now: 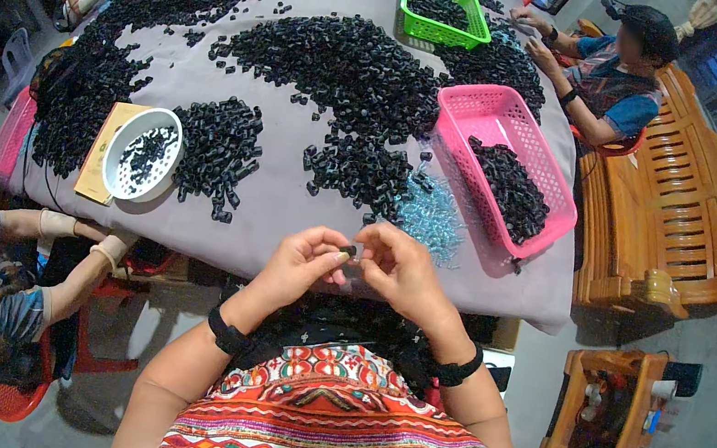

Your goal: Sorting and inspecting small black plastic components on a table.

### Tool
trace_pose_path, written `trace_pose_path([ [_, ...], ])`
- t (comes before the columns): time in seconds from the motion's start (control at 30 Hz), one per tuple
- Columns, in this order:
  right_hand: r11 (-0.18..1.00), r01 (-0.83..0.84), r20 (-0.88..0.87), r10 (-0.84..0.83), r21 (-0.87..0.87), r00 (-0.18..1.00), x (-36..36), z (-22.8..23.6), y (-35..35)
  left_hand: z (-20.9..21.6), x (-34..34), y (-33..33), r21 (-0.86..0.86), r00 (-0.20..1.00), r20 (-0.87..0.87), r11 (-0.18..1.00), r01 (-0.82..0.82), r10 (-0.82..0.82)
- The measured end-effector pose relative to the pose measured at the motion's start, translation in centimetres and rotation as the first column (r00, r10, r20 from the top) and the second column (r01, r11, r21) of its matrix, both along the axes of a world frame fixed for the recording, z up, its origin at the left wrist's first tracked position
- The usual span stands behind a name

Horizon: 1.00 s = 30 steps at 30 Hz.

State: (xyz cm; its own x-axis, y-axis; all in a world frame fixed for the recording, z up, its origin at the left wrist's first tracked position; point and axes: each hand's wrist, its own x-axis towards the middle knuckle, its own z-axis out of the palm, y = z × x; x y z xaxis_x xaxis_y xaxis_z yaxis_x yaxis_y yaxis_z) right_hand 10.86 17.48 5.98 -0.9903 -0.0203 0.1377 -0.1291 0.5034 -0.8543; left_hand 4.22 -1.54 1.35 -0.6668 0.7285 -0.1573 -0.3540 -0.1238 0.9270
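Black piece (347,249) between pinched fingers (330,261) of the left hand (290,262), right hand (409,273) close beside, hold unclear

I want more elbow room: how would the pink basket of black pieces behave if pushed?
The pink basket would probably slide rather than tip, being broad and low. Its perforated, plastic-looking walls may flex slightly. The loose black pieces inside could shift, being heaped toward the near end.
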Motion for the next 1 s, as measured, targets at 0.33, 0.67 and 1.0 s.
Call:
trace_pose_path([
  [0.33,0.999,0.014,0.017,-0.014,-0.033,1.0,0.0,0.9,-0.3,-0.4,0.2,-0.2,0.007,0.997,-0.075,1.0,-0.018,0.018],
  [0.67,0.999,0.018,-0.018,-0.019,-0.043,1.0,0.1,0.8,-0.3,0.1,0.5,0.5,-0.151,0.763,-0.64,0.959,-0.242,0.092],
  [1.0,1.0,0.003,-0.045,-0.003,-0.002,0.999,0.5,1.4,-0.8,1.2,0.9,0.7,-0.258,0.704,-0.71,0.938,-0.23,-0.023],
])
